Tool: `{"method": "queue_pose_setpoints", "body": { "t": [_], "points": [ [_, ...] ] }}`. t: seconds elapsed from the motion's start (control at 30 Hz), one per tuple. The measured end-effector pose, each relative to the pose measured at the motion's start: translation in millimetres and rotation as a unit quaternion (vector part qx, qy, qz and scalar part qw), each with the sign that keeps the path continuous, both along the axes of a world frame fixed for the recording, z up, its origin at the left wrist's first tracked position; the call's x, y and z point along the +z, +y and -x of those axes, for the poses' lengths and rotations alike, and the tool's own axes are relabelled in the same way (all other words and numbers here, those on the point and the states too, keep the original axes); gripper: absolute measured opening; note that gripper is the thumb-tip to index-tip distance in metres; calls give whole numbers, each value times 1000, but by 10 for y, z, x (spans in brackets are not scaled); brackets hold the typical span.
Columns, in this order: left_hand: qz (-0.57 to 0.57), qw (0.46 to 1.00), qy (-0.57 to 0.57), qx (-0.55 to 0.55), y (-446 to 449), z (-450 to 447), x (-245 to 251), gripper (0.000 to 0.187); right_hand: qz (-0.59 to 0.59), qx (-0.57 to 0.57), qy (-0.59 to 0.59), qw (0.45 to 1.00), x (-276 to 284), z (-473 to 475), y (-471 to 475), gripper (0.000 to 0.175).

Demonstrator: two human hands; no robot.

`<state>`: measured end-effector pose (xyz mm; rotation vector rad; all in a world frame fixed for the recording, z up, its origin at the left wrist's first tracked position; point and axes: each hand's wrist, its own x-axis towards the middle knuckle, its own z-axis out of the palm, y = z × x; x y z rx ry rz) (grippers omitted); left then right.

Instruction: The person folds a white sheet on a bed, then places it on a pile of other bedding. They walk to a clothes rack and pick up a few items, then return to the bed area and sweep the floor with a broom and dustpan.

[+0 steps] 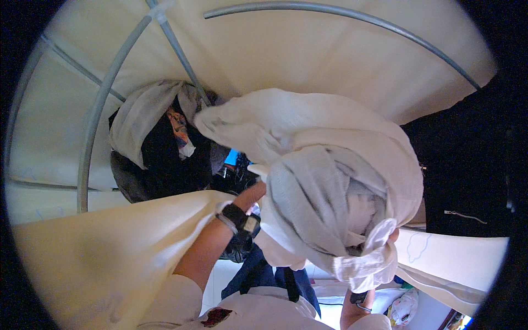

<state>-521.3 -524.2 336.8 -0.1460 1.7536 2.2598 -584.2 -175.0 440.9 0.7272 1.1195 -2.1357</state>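
Note:
A large bundled white cloth [321, 119] fills the middle of the head view, its folds opening onto a greyish inner part. My left hand [256, 194] reaches up to the cloth's left edge, its fingers hidden behind the fabric; a dark band with a small device is on that wrist. My right hand [394, 236] is on the cloth's lower right side, mostly covered by folds, with part of the hand showing at the edge. Fabric bunches over that forearm, above a dark wrist device.
Grey metal tubes [99, 99] frame a cream fabric enclosure [264, 49]. Dark clothes and a pale draped cloth [144, 119] lie at the left. A black fabric item with a zipper pull [449, 212] is at the right. A fabric flap [123, 239] crosses the lower left.

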Motion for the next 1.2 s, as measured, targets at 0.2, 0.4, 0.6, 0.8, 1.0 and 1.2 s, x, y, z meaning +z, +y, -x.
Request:
{"method": "queue_pose_setpoints", "body": {
  "t": [0.2,0.4,0.6,0.8,1.0,1.2],
  "points": [
    [-82,996,-45,-10,424,-393,67,58,58,-4,-22,998,128,34,-51,26],
    [-47,995,-40,75,62,-138,49,45,130,20,-61,989,218,99,-270,27],
    [34,992,-23,118,-298,-87,-89,35,167,79,-102,977,59,101,-555,29],
    [362,865,-9,349,-910,-144,-343,33,-20,79,-34,996,-533,61,-791,17],
    [713,643,-31,277,-1612,-379,-183,58,-3,200,27,979,-864,104,-1101,25],
    [816,537,-141,161,-2093,-458,43,77,1,220,-4,975,-939,11,-1469,26]
  ]
}}
